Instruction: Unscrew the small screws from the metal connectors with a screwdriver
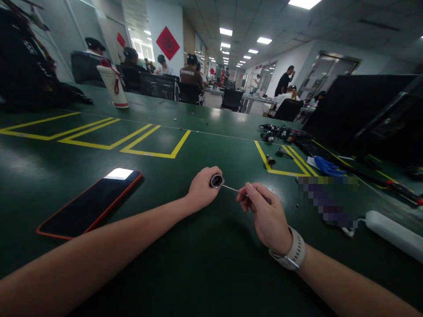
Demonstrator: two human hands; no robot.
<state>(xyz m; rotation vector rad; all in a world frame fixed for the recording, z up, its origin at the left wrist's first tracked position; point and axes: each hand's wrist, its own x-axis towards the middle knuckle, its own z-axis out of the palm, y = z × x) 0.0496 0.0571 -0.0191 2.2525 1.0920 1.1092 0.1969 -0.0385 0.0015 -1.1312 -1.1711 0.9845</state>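
My left hand is wrapped round a small dark cylindrical part whose round, hollow end faces me. Its far side is hidden by the fingers. From the right, my right hand pinches a thin metal-shafted tool, which looks like a slim screwdriver. The shaft's tip reaches the open end of the cylinder; whether it touches anything inside cannot be made out. Most of the tool's handle is covered by my fingers. A pale watch strap circles my right wrist.
A phone in an orange case lies left of my arm. At the right are a metal cup-shaped part, a blue glove, a white power strip and a red-handled tool. A paper cup stands behind; people sit beyond.
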